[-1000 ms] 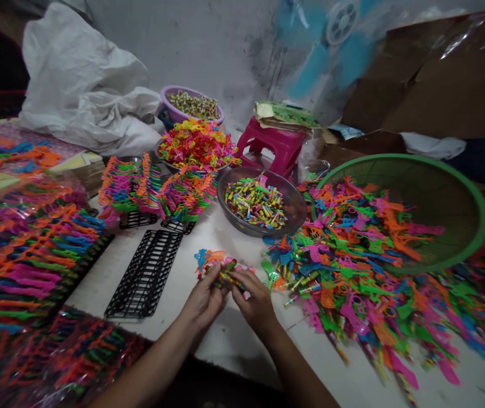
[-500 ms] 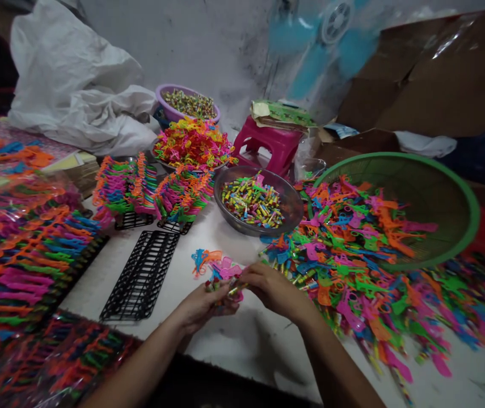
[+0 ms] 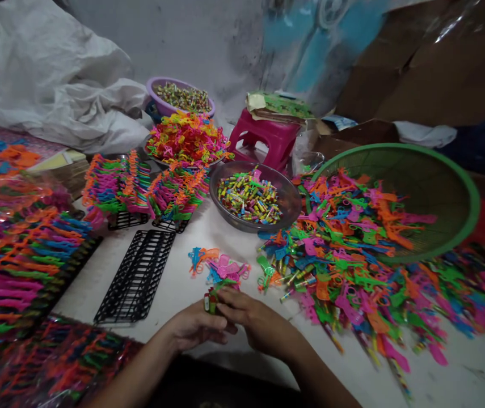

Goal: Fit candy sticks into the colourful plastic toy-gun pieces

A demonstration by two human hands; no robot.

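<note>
My left hand (image 3: 195, 326) is closed around several small tubes in printed wrappers (image 3: 210, 301), whose ends stick out above the fingers. My right hand (image 3: 259, 320) meets it from the right, with its fingers bent over the tubes. A bit of green plastic shows by the right fingertips, but most of what lies between the hands is hidden. Just beyond them, a few flat plastic toy guns (image 3: 226, 266) in pink, orange and blue lie on the white table (image 3: 174, 294). To their right spreads a large heap of toy guns (image 3: 348, 255) with tubes attached.
Black racks (image 3: 135, 277) lie left of my hands, with filled racks (image 3: 140, 187) behind. A grey bowl (image 3: 254, 222) holds tubes. A green basket (image 3: 446, 187) leans over the heap. Bright plastic pieces (image 3: 186, 139), a purple basin (image 3: 152, 86) and a pink stool (image 3: 263, 133) stand farther back.
Both hands have come nearer to me and closer together, now pressed over the tubes. A green and orange toy gun shows beside the heap. The view has shifted slightly.
</note>
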